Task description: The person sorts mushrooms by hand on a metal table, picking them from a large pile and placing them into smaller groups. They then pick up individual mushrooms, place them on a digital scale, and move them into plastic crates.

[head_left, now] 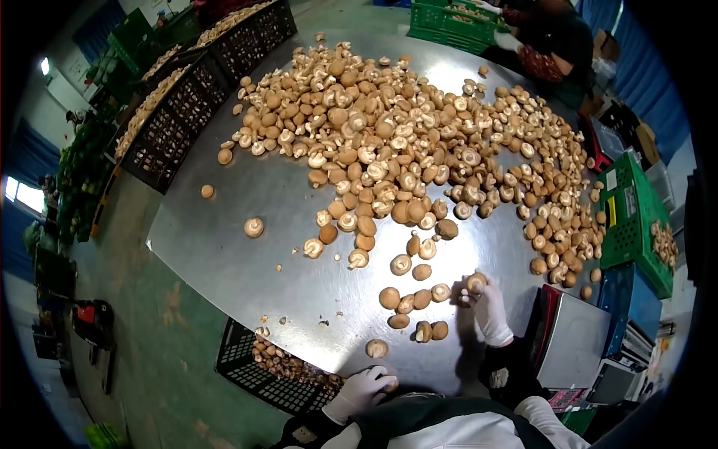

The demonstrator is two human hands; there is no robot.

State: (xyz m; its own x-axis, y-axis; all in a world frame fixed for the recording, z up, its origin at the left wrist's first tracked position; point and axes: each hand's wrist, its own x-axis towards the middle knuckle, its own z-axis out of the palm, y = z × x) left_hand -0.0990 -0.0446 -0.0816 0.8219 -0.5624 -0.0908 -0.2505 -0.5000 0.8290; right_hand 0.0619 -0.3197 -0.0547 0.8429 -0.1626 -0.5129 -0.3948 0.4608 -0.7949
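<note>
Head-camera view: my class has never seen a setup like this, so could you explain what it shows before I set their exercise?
There is no robot here. A person wears the camera on their head, facing forward and down, so the white-gloved hands at the bottom are the wearer's own. The right hand grips a mushroom; the left hand is at what looks like another, partly hidden. On the metal table lies a big spread of brown-capped mushrooms, apparently shiitake, with a few loose ones nearer the wearer. A green crate stands at the right. At the top right, another person works too.
</note>
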